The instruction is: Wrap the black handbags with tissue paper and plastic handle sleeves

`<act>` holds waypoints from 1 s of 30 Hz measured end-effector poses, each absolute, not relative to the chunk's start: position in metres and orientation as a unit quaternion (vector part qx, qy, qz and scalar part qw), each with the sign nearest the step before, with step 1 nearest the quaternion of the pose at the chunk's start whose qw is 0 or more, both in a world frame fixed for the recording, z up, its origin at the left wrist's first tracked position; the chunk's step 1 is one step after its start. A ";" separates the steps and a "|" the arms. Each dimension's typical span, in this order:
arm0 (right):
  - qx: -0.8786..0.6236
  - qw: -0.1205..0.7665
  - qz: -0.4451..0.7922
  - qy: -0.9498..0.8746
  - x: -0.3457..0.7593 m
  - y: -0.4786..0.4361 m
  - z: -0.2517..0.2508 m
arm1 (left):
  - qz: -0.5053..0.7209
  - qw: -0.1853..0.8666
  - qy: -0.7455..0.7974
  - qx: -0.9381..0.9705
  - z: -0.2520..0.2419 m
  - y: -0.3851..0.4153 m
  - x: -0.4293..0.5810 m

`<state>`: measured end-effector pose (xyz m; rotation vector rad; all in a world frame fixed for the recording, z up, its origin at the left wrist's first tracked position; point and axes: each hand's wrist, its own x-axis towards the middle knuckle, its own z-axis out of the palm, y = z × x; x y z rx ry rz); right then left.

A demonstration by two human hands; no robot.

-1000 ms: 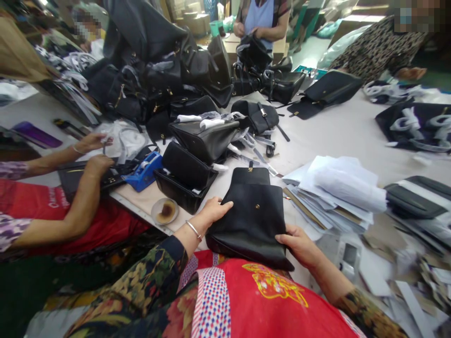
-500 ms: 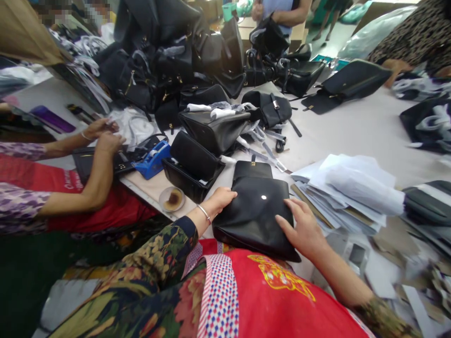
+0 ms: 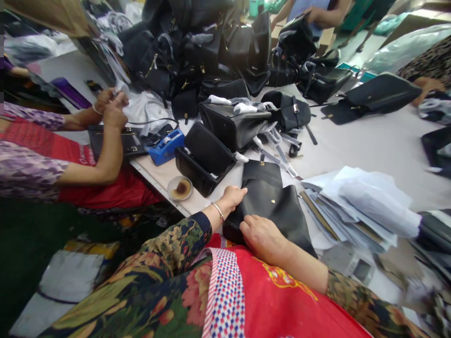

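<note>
A flat black leather bag [image 3: 278,206] with a small metal stud lies at the table's near edge in front of me, its flap open away from me. My left hand [image 3: 233,196], a thin bangle on the wrist, grips the bag's left edge with curled fingers. My right hand [image 3: 262,233] rests on the bag's near left part, fingers bent down onto the leather.
A stack of white paper sheets [image 3: 355,202] lies right of the bag. A small dish [image 3: 180,188], a blue tape dispenser [image 3: 165,146] and an open black box-bag [image 3: 204,157] sit to the left. Another person's hands [image 3: 111,105] work at left. Piled black bags [image 3: 197,51] fill the far table.
My right hand has slid from the bag's right edge across to its near left part. My left hand stays on the left edge. The view has tilted down.
</note>
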<state>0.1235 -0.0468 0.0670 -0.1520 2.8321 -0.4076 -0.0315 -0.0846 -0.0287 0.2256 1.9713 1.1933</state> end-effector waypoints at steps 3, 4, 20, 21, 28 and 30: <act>-0.030 0.139 -0.147 0.979 0.133 -0.045 0.075 | 0.454 0.331 0.815 0.146 -0.020 -0.100 -0.028; -0.020 0.142 -0.160 0.977 0.135 -0.041 0.078 | 0.440 0.310 0.823 0.182 -0.016 -0.108 -0.026; 0.212 0.113 -0.227 0.944 0.005 0.086 -0.003 | 0.356 0.288 0.848 0.266 0.020 -0.198 0.004; 0.218 0.084 -0.237 0.943 0.003 0.087 0.000 | 0.359 0.314 0.834 0.279 0.023 -0.199 0.004; 0.306 -0.018 -0.272 0.912 -0.011 0.081 0.037 | 0.272 0.274 0.843 0.375 0.046 -0.186 -0.002; 0.334 -0.032 -0.303 0.892 -0.011 0.079 0.043 | 0.250 0.257 0.851 0.384 0.049 -0.183 -0.001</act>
